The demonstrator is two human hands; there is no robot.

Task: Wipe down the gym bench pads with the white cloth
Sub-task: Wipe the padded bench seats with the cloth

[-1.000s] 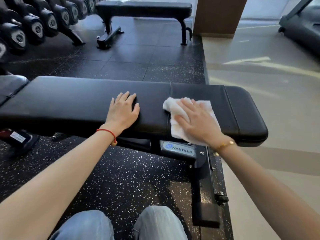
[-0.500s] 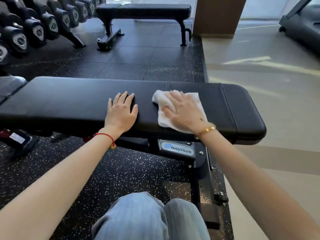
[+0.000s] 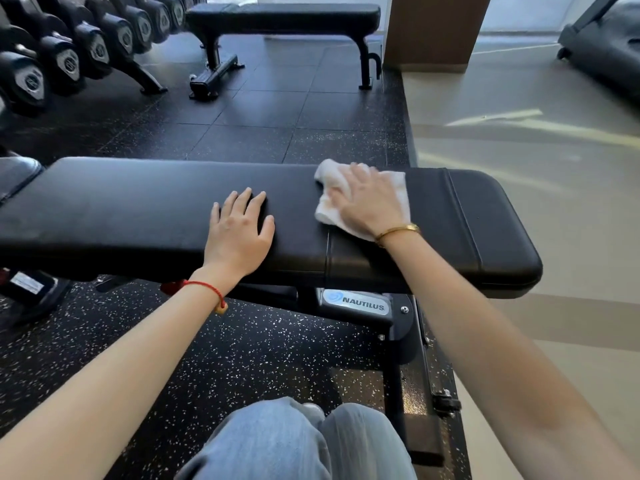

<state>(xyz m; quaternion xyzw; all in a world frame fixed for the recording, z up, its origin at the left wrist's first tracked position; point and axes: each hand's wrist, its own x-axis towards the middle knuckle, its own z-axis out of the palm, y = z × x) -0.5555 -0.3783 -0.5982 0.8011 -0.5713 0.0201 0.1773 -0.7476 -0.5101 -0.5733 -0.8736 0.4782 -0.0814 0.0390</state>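
A long black gym bench (image 3: 121,209) lies across in front of me, with a seam between its long pad and the shorter pad (image 3: 485,220) on the right. My right hand (image 3: 367,199) presses flat on the crumpled white cloth (image 3: 398,188) at the far edge of the bench, just right of the seam. Most of the cloth is under the palm. My left hand (image 3: 239,226) rests flat on the long pad, fingers spread, holding nothing.
The bench's steel frame (image 3: 398,341) with a Nautilus plate runs under the pad toward my knees (image 3: 294,445). A second flat bench (image 3: 284,15) stands behind. A dumbbell rack (image 3: 69,53) lines the far left. A brown pillar (image 3: 436,29) and a treadmill (image 3: 606,46) stand at the right.
My right hand has slid the cloth away from me, from the near edge of the bench to its far edge. My left hand has stayed in place.
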